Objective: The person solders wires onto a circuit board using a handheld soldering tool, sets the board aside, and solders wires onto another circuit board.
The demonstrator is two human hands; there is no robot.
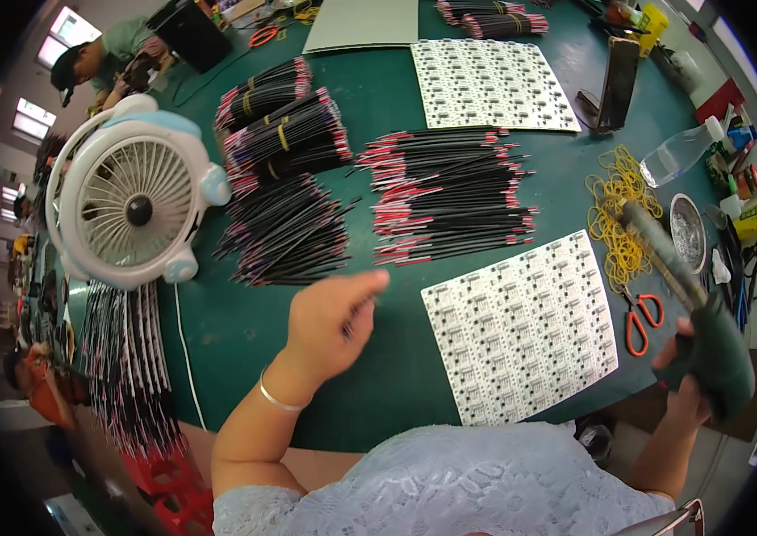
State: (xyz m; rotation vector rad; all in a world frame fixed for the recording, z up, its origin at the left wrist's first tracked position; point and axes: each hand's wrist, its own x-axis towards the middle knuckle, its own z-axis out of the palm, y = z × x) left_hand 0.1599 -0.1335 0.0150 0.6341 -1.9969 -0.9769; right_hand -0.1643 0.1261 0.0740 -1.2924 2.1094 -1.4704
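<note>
My right hand (687,397) is wrapped round the dark green handle of a heat gun (725,357). Its long metal nozzle (655,241) tilts up and to the left, over a heap of yellow rubber bands (615,201). Above the table, my left hand (332,323) is curled, with a bracelet on the wrist; a dark gap shows between its fingers, and whatever is inside is hidden. Just beyond it lie a loose pile of black-sleeved wires (284,234) and a row of similar wires (450,198) with red and white ends. A white circuit board panel (521,335) lies between my hands.
A white fan (139,210) stands at the left, near hanging wires (128,357). Banded wire bundles (284,134) and another board panel (493,85) lie farther back. Orange-handled cutters (643,323), a metal bowl (687,234) and a clear bottle (682,152) sit right. A person (119,62) works far left.
</note>
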